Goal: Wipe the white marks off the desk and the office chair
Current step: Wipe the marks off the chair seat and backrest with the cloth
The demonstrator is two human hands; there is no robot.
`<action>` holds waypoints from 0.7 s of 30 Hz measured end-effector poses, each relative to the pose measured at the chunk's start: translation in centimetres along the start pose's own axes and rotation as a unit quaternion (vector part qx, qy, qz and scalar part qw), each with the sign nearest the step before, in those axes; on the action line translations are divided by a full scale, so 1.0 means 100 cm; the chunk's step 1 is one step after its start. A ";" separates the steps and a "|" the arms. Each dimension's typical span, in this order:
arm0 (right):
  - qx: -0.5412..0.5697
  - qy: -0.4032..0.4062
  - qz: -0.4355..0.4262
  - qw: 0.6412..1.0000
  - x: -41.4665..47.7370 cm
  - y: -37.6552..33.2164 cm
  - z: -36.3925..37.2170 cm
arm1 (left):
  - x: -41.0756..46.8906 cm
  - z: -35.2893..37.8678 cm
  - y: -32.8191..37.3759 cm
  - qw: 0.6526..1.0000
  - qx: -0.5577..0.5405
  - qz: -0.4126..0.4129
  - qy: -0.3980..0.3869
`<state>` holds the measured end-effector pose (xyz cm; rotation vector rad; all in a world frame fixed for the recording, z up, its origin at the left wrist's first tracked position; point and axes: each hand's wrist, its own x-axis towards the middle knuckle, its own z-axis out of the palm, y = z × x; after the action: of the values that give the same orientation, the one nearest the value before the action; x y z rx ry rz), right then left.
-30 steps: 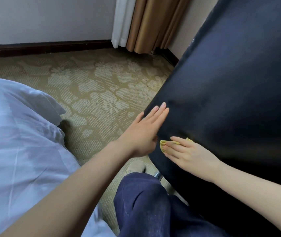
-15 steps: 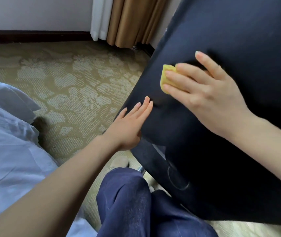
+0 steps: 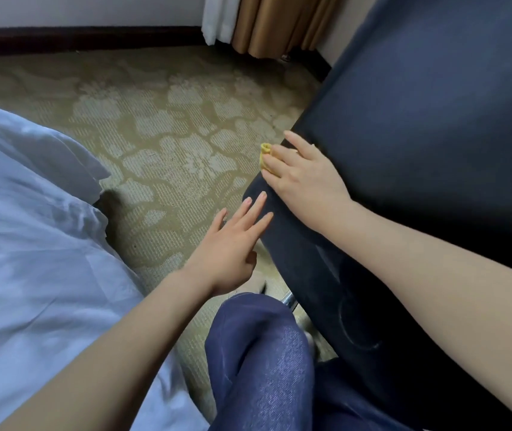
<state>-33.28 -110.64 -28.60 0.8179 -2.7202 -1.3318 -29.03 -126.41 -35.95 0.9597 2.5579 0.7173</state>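
The dark blue office chair (image 3: 429,119) fills the right side, its padded back facing me. My right hand (image 3: 307,178) presses a small yellow cloth (image 3: 264,154) against the chair's left edge; most of the cloth is hidden under the fingers. My left hand (image 3: 233,247) is lower, fingers straight, with the fingertips touching the chair's lower left edge. No white marks are visible on the chair. The desk is not in view.
A white bed sheet (image 3: 37,244) covers the left side. Patterned beige carpet (image 3: 170,135) lies between bed and chair. My knee in blue jeans (image 3: 264,353) is at the bottom centre. Brown and white curtains (image 3: 267,23) hang at the far wall.
My right hand with the yellow cloth rose from low on the chair back, then slid down and left to the chair's left edge. The left hand stayed at the lower edge, fingers now spread.
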 end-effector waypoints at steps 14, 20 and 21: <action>0.025 -0.014 -0.147 0.989 -0.126 -0.058 0.036 | 0.025 -0.032 0.063 0.986 -0.087 0.104 0.100; -0.010 0.026 -0.173 0.985 -0.182 -0.015 -0.002 | 0.030 -0.028 0.078 0.994 -0.029 0.078 0.077; -0.019 0.033 -0.165 0.985 -0.183 -0.007 -0.009 | 0.031 -0.029 0.075 0.995 -0.016 0.072 0.073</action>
<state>-16.96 -103.35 -24.51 1.3312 -2.5808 -1.3703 -28.70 -120.40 -29.80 1.1292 2.6130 0.8963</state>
